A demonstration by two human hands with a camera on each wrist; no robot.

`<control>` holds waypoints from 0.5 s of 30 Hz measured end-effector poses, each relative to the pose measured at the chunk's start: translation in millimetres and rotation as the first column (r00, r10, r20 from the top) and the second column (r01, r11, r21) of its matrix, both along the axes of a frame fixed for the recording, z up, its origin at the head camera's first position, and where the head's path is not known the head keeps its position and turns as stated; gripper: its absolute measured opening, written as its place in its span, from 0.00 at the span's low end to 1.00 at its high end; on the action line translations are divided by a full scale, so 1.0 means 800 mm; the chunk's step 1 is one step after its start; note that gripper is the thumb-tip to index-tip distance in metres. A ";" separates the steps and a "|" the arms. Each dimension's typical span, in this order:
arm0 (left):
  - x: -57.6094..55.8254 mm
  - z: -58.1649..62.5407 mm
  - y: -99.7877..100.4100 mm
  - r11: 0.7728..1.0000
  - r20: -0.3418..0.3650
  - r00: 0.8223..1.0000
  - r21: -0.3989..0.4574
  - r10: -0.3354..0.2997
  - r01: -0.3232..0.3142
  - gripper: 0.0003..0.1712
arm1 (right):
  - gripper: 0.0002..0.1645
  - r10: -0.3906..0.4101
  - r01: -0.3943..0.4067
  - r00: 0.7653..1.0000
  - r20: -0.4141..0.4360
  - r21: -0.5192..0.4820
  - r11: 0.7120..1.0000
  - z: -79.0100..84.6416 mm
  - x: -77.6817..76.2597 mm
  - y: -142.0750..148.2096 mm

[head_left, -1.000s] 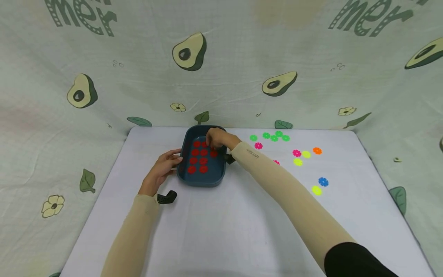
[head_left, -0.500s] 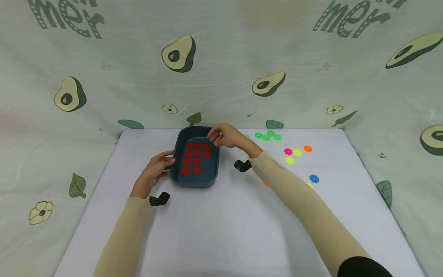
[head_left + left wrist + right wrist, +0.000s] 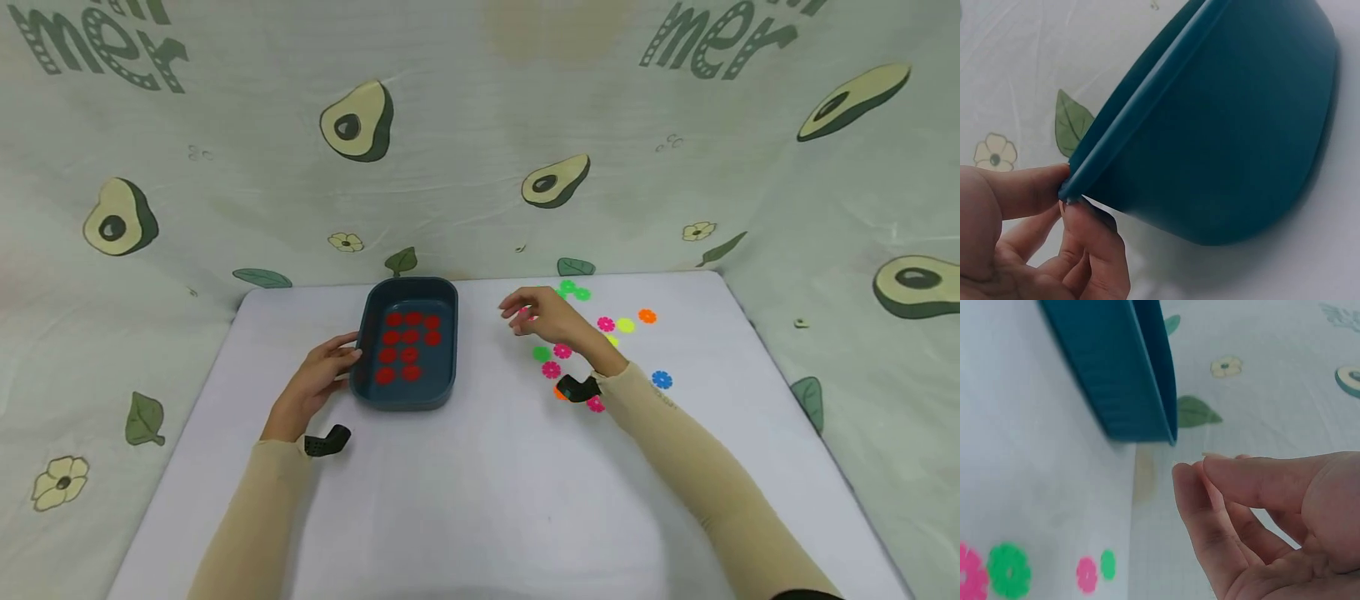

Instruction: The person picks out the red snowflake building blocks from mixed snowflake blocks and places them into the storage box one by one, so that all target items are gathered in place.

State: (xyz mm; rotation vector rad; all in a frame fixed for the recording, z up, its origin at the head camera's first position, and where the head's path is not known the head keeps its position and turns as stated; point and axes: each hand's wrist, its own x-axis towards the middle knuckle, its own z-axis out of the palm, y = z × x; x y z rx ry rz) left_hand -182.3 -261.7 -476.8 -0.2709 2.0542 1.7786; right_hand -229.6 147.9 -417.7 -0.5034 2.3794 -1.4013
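Observation:
A dark blue rectangular tray (image 3: 431, 379) stands on the white table, with several red flower-shaped discs (image 3: 409, 337) laid in rows on its floor. My left hand (image 3: 313, 383) pinches the tray's left rim; in the left wrist view the thumb lies over the rim and the fingers (image 3: 1094, 234) are below it. My right hand (image 3: 555, 317) hovers right of the tray over the table, its fingers loosely bent. In the right wrist view its thumb and index fingertips come close together, and no disc shows between them. Pink discs (image 3: 551, 369) and a green disc (image 3: 542, 354) lie below that hand.
More flower discs are scattered on the right: green ones (image 3: 582, 294) at the back, a yellow one (image 3: 626, 325), an orange one (image 3: 647, 316) and a blue one (image 3: 662, 380). A printed cloth (image 3: 450, 183) hangs behind the table's back edge.
My right hand has lifted out of the tray and moved right, over the loose discs. Another red disc lies uncovered in the tray. The left hand stays at the rim.

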 end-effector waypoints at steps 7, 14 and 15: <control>0.004 -0.008 -0.006 0.999 0.007 1.000 0.031 0.013 -0.014 0.37 | 0.23 -0.100 0.100 0.995 0.014 0.003 0.995 -0.016 0.014 0.058; 0.011 -0.018 -0.015 0.999 -0.003 1.000 0.029 0.019 -0.019 0.36 | 0.24 -0.218 0.218 0.976 0.005 0.019 0.976 -0.030 0.031 0.119; 0.013 -0.019 -0.016 1.000 -0.015 1.000 0.025 0.017 -0.017 0.36 | 0.24 -0.240 0.240 0.971 0.002 0.024 0.971 -0.031 0.034 0.127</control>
